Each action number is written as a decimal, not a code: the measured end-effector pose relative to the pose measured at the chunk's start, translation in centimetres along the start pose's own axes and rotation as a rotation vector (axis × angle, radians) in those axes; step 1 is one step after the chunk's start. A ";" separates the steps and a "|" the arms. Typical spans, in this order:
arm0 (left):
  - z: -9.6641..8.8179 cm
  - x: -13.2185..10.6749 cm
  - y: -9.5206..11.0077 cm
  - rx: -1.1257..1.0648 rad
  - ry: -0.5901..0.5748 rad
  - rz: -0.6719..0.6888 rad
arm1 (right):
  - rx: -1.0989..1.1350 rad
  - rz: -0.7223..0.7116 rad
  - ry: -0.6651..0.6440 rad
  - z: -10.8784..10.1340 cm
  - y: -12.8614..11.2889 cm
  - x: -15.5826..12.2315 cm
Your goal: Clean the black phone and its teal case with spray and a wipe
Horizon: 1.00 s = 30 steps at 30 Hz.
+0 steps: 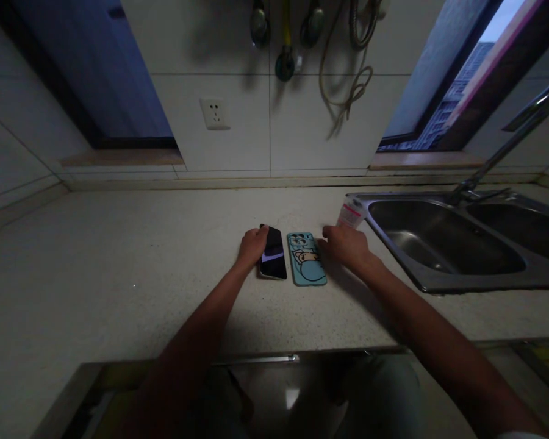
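A black phone (274,253) lies screen up on the pale countertop (119,268). My left hand (252,245) rests on its left edge, fingers touching the top corner. Beside the phone on the right lies a light blue phone case (307,259) with a cartoon figure on it. My right hand (345,244) sits just right of the case, fingers curled at its top right edge. I cannot tell whether it grips the case. A small white tube with a pink label (350,214) stands right behind my right hand.
A steel double sink (443,244) with a tap (507,146) fills the right side. A wall socket (215,113) is on the tiled wall, and utensils and a cord (348,91) hang above. Windows flank the wall.
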<state>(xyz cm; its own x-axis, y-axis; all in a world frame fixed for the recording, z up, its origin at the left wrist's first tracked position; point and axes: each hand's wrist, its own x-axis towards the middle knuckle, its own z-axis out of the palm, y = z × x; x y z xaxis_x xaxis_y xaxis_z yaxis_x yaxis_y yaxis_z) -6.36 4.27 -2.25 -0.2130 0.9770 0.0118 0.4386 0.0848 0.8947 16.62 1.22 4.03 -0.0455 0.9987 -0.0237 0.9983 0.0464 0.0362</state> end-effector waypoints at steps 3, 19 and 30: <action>0.1 0.0 0.0 0.045 -0.005 0.004 | -0.010 0.005 0.003 -0.3 -0.2 -0.2; -0.4 -0.6 1.0 0.127 0.008 0.028 | 0.096 -0.109 0.041 2.4 -3.7 -2.4; -0.7 -0.6 1.2 0.110 0.024 0.013 | 0.168 -0.141 -0.032 2.1 -3.6 -2.5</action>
<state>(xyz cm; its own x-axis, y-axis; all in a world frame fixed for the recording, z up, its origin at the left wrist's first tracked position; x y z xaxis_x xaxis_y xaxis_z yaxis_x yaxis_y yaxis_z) -6.33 3.69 -0.90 -0.2269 0.9733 0.0353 0.5341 0.0940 0.8402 13.27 -1.47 1.83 -0.1863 0.9813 -0.0484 0.9744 0.1782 -0.1367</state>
